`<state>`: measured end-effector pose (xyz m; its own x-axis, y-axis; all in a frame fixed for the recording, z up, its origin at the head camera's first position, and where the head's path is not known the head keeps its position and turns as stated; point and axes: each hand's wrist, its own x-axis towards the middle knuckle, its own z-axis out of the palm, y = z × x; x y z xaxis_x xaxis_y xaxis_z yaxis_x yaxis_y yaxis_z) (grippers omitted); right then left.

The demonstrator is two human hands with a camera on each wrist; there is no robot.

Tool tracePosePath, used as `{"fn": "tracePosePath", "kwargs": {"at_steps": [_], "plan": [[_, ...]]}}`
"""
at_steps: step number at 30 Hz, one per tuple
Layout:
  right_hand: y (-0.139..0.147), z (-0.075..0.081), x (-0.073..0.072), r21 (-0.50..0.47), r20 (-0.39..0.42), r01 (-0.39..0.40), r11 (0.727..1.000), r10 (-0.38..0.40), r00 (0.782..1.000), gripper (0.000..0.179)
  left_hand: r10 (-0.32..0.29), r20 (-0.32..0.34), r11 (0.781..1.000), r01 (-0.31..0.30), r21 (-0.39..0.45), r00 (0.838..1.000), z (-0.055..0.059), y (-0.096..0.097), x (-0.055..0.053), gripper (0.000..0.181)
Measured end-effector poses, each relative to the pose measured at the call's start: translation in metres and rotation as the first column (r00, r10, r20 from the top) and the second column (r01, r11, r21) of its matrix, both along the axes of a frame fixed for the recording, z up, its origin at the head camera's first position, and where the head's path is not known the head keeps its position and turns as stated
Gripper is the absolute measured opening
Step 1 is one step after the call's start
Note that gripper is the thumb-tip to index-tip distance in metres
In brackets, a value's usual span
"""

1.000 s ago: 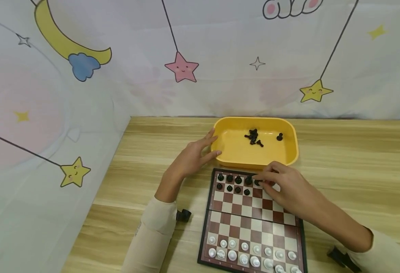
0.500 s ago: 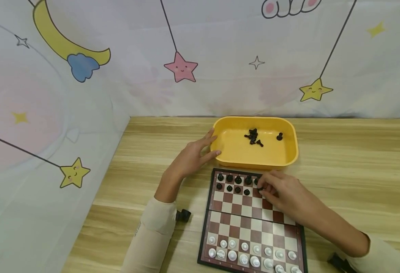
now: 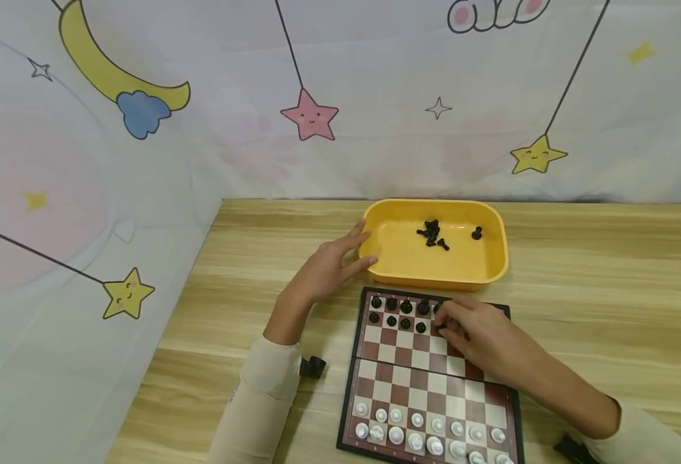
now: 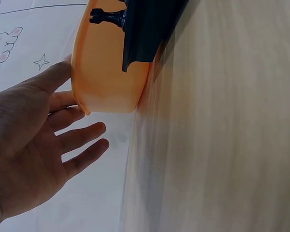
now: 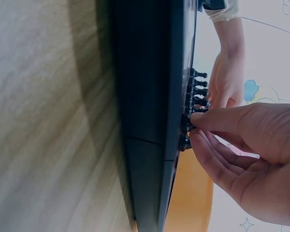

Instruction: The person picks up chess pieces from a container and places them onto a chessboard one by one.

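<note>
My left hand (image 3: 330,267) rests at the left end of a yellow plastic tray (image 3: 398,280), fingers spread and touching its rim. In the left wrist view, the fingers of the left hand (image 4: 43,130) are fairly straight beside the tray wall (image 4: 108,92). Over the far side of a chessboard (image 3: 416,356), my right hand (image 3: 482,335) pinches a small black chess pawn between thumb and fingertips. In the right wrist view, the right hand (image 5: 251,154) mostly covers that pawn, low over the board. Black chess pieces (image 3: 405,307) stand in two rows left of it.
White chess pieces (image 3: 414,441) stand in two rows along the board's near side. Several loose black pieces (image 3: 431,232) lie in the tray, with another black piece (image 3: 476,233) apart at right. A printed cloth (image 3: 375,161) hangs behind the wooden table (image 3: 602,270).
My right hand has moved slightly toward me, from the back row to the second black row, with the pawn in its fingertips. The left hand has stayed on the tray.
</note>
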<state>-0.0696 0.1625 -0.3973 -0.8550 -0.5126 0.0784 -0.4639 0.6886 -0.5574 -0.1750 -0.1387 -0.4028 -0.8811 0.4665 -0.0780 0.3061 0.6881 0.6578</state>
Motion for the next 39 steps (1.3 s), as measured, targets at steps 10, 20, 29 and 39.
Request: {"fn": "tracePosePath", "kwargs": {"at_steps": [10,20,29,39], "plan": [[0.000,0.001,0.000,0.022,0.004,-0.001,1.000,0.001,1.000,0.021,0.006,0.002,1.000,-0.006,0.004,1.000,0.001,0.000,0.001,0.065],[0.006,0.007,0.001,0.008,0.016,0.010,1.000,-0.010,1.000,0.021,-0.001,-0.018,1.000,0.001,-0.002,1.000,0.004,0.000,0.000,0.066],[0.016,0.024,-0.009,-0.028,-0.083,0.007,1.000,-0.009,0.996,0.021,0.000,-0.004,1.000,-0.001,-0.006,1.000,0.006,0.001,-0.002,0.066],[0.018,0.030,-0.021,-0.036,-0.114,0.022,0.999,-0.026,0.993,0.018,-0.002,-0.007,1.000,0.002,-0.009,1.000,0.002,0.001,0.000,0.065]]}}
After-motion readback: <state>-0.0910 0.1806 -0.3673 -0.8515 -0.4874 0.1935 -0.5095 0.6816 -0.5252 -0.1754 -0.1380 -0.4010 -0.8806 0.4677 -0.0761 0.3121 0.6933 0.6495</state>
